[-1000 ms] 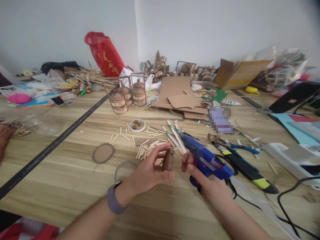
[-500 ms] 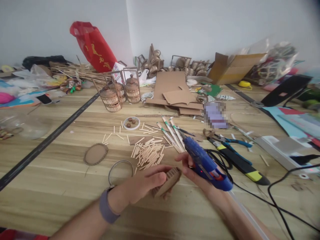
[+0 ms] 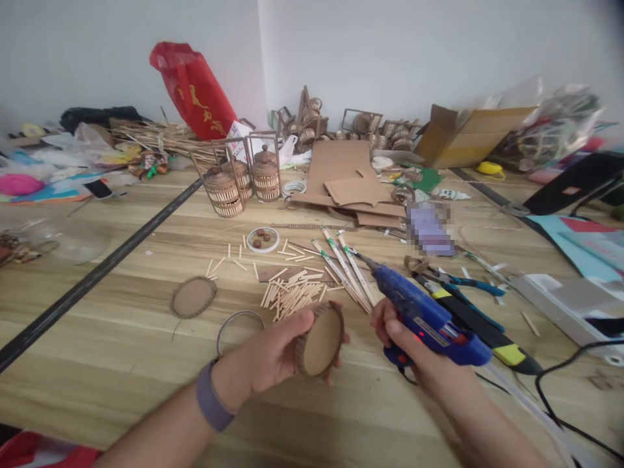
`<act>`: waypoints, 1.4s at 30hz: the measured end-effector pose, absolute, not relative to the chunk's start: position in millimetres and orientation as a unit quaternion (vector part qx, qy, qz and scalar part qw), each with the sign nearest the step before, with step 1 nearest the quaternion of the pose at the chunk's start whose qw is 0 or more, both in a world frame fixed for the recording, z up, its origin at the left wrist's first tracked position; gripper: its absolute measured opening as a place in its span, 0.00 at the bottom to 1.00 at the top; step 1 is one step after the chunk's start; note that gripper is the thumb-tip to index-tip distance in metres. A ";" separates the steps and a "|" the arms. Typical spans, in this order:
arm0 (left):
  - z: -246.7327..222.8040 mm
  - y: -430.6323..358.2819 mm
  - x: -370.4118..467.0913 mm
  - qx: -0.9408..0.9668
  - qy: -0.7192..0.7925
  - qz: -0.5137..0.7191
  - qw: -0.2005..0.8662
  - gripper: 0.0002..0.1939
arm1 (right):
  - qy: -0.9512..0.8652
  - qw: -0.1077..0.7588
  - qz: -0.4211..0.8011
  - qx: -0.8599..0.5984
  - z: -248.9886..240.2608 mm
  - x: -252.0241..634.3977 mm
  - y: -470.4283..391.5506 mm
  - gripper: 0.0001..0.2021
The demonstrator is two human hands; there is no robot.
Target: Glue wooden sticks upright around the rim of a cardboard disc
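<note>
My left hand (image 3: 280, 348) grips a round cardboard piece (image 3: 322, 341) with a ridged rim, its flat round face turned toward the camera. Some fingertips show past its right edge. To the right, my right hand (image 3: 402, 331) is wrapped round the handle of a blue glue gun (image 3: 422, 312), whose nozzle points up and left, apart from the cardboard piece. A pile of short wooden sticks (image 3: 292, 296) lies just beyond my left hand. Another round cardboard piece (image 3: 194, 297) rests flat on the left, and a ring (image 3: 238, 318) is partly hidden behind my left hand.
Several lidded stick baskets (image 3: 225, 194) stand beyond the sticks, near stacked cardboard (image 3: 341, 169). A tape ring (image 3: 263, 240) encloses brown beads. Pliers (image 3: 472, 284), a yellow-black tool (image 3: 507, 351), a white power strip (image 3: 560, 305) and black cables lie on the right.
The cardboard piece has been turned so its round face shows. My right hand and the glue gun have moved right, away from it. The view has shifted slightly.
</note>
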State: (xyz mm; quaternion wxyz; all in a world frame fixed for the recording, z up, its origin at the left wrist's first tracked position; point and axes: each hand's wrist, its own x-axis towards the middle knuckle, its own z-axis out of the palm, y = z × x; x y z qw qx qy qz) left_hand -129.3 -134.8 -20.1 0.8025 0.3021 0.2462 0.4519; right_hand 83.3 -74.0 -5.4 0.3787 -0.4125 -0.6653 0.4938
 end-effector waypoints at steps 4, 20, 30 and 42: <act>-22.3 -129.1 -136.2 0.309 0.319 0.483 0.755 0.25 | -0.671 0.369 0.470 -0.438 4.4 83.2 -79.0 0.14; -21.7 -130.2 -137.0 0.338 0.342 0.474 0.738 0.26 | -0.672 0.311 0.462 -0.488 5.3 71.5 -85.7 0.09; -20.7 -130.5 -135.8 0.289 0.301 0.493 0.764 0.27 | -0.670 0.334 0.416 -0.517 0.5 69.6 -88.3 0.11; -23.2 -130.3 -137.3 0.281 0.304 0.494 0.764 0.27 | -0.671 0.337 0.433 -0.499 1.4 67.6 -89.3 0.09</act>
